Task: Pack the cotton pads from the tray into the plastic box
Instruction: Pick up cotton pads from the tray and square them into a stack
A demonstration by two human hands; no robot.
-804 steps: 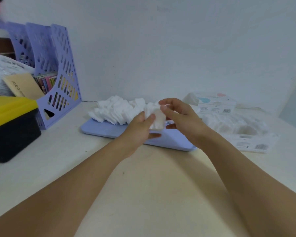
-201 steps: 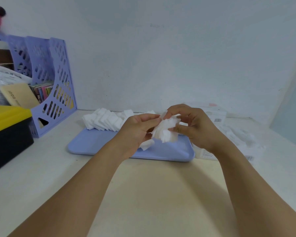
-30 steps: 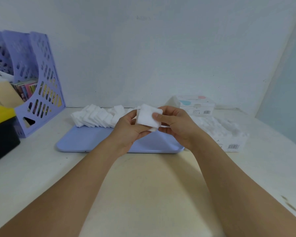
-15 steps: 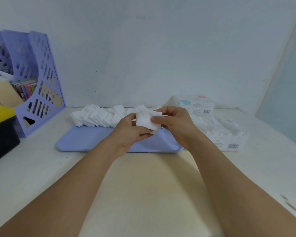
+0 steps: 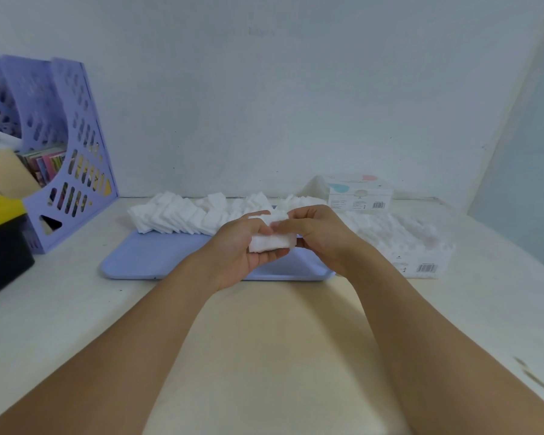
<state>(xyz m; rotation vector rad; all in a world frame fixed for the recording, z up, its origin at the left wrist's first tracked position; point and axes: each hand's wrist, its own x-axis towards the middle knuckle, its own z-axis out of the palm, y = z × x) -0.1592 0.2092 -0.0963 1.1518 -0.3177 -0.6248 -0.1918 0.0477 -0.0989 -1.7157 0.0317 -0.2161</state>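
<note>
Above the blue tray (image 5: 157, 262), left hand (image 5: 244, 246) and right hand (image 5: 319, 235) clamp fingers on 1 stack of cotton pads (image 5: 272, 241); plastic box (image 5: 421, 246) right.

1. A small stack of white square cotton pads (image 5: 272, 241) lies flat, held above the tray.
2. More white pads (image 5: 182, 215) lean in a row along the far edge of the flat blue tray (image 5: 157, 262).
3. The clear plastic box (image 5: 421, 262), right of the tray, holds pads.
</note>
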